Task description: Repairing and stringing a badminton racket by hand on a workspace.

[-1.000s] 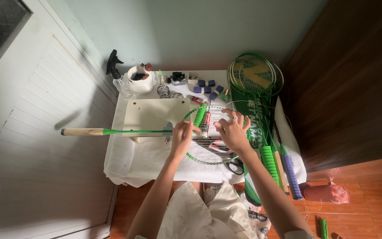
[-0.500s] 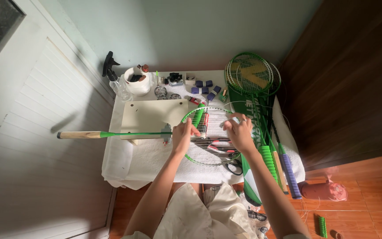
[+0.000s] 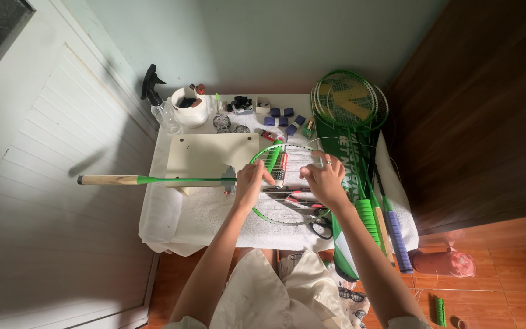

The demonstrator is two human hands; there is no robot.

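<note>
Green racket (image 3: pixel 232 180) lying across the table's (image 3: pixel 171 222) front half, its head partly strung with cross strings, the lower part open; left hand (image 3: pixel 249 181) pinching the frame's left side, right hand (image 3: pixel 326 178) fingering the strings.

A badminton racket (image 3: pixel 214 180) lay across the table (image 3: pixel 171 219), handle overhanging left. Both hands rested on its strings; a spray bottle (image 3: pixel 156 100) stood behind, spare rackets (image 3: pixel 351 103) right.
</note>
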